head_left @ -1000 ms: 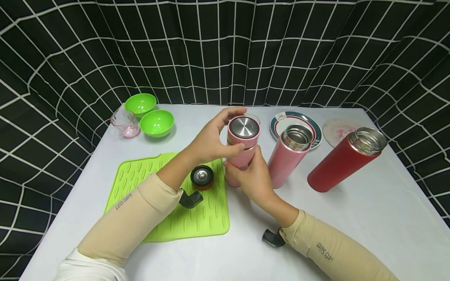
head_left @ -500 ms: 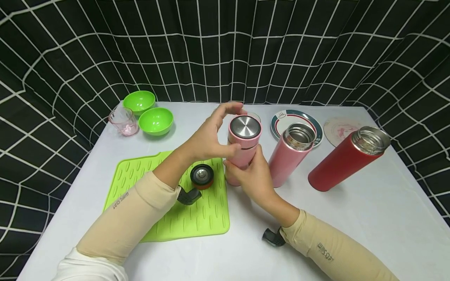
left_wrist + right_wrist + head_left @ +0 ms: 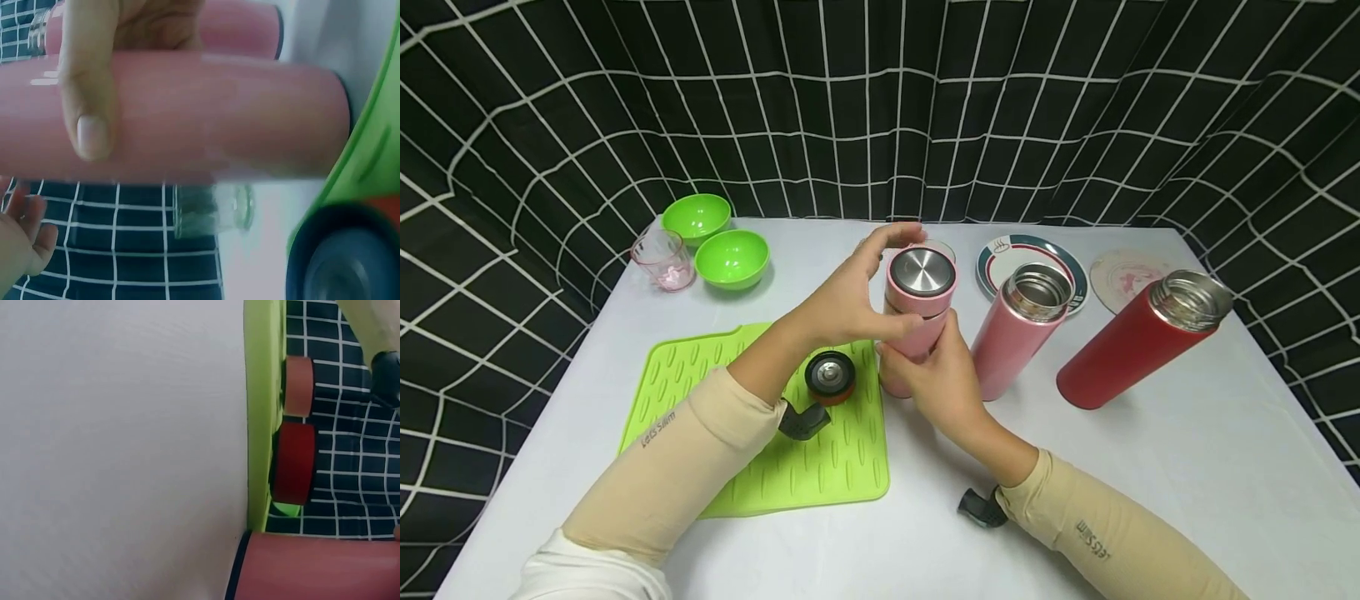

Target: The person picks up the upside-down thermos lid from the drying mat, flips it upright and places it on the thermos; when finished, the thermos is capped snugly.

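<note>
Standing upright on the white tabletop (image 3: pixel 1150 467), just off the right edge of the green silicone mat (image 3: pixel 790 475): light pink flask (image 3: pixel 913 333), fitted with pink lid with steel top (image 3: pixel 922 279).

Left hand (image 3: pixel 842 304):
- Wrapped round the lid, fingers curled over the far side, thumb pressed on the near side just below the lid.
- Thumb (image 3: pixel 87 106) seen lying flat across the flask body in the left wrist view.

Right hand (image 3: pixel 943 379):
- Closed round the lower body of the flask, fingers curled about it.
- Hand itself out of the right wrist view; only flask base (image 3: pixel 319 565), mat edge and tabletop shown.

Surroundings:
- Loose lid, dark with red rim (image 3: pixel 831 377), lying on the mat, close to the left forearm.
- Second pink flask (image 3: pixel 1018 337), uncapped, upright, just right of the held flask.
- Red flask (image 3: pixel 1131 342), uncapped, further right, apart from the pink one.
- Patterned plate (image 3: pixel 1000 254) behind the second pink flask; pale round coaster (image 3: pixel 1120 279) beside it.
- Two green bowls (image 3: pixel 732 260) touching each other at the far left corner; pink-tinted glass (image 3: pixel 662 258) just beside them.
- Clear glass (image 3: pixel 212 212) partly hidden behind the held flask.
- Black-and-white grid cloth (image 3: pixel 880 108) enclosing the tabletop on three sides.
</note>
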Demonstrator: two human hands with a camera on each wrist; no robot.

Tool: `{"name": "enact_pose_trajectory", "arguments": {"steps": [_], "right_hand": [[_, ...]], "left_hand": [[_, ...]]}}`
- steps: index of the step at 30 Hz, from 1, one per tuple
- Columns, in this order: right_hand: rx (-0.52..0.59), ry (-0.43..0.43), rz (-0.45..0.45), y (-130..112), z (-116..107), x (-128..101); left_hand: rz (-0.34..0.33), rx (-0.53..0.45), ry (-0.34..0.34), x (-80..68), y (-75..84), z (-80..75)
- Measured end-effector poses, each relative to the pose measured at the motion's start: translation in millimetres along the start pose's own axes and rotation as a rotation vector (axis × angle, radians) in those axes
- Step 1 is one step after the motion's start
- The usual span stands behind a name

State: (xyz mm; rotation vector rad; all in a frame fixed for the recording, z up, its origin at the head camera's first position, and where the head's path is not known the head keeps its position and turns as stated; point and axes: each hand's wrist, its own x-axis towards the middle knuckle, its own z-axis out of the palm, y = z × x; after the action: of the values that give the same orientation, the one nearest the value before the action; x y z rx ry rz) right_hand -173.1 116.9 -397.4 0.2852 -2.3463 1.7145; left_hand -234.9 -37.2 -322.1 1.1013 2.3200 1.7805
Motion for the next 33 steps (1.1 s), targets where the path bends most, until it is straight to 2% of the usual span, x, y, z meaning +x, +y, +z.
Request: {"name": "enact_pose_trajectory", "arguments": {"steps": [3, 5, 8, 12, 14, 19, 24, 27, 29, 31, 32, 33], "right_hand": [[0.020, -0.008, 0.009, -1.1, 0.3, 0.7], [0.018, -0.005, 0.010, -1.3, 0.9, 0.9], [0.022, 0.003, 0.014, -0.8, 2.7, 0.8], [0.016, -0.012, 0.035, -0.5, 7.6, -2.3], [-0.002, -0.012, 0.045, -0.2, 10.3, -4.6], [-0.001, -0.006, 0.017, 1.6, 12.5, -5.6], [-0.040, 0.012, 0.001, 1.7, 5.9, -2.5], [-0.049, 0.010, -0.016, 1.9, 1.2, -1.2], [-0.036, -0.001, -0.029, 1.9, -0.3, -0.5], [-0.029, -0.007, -0.025, 2.1, -0.5, 0.4], [-0.037, -0.005, -0.022, 2.1, -0.6, 0.7], [-0.036, -0.007, -0.022, 2.0, -0.6, 0.9]], "left_hand": [[0.015, 0.007, 0.026, -0.1, -0.5, 1.8], [0.038, -0.026, 0.045, -0.3, -1.4, 2.0], [0.046, -0.036, 0.040, -2.1, -1.3, 0.5], [0.030, -0.006, 0.054, -8.0, -1.2, -0.6], [0.043, 0.012, 0.062, -10.5, -1.6, -0.2], [0.001, 0.082, 0.085, -10.9, 0.2, 3.9], [-0.018, 0.046, 0.052, -6.6, 4.6, 8.8], [-0.033, 0.071, 0.069, -4.4, 4.5, 11.4], [-0.019, 0.042, 0.067, -2.5, 2.5, 10.2], [0.030, -0.022, 0.047, -0.2, -0.5, 7.5], [0.037, -0.028, 0.035, 0.4, -0.8, 6.6], [0.016, -0.028, 0.034, 0.2, -0.7, 6.7]]}}
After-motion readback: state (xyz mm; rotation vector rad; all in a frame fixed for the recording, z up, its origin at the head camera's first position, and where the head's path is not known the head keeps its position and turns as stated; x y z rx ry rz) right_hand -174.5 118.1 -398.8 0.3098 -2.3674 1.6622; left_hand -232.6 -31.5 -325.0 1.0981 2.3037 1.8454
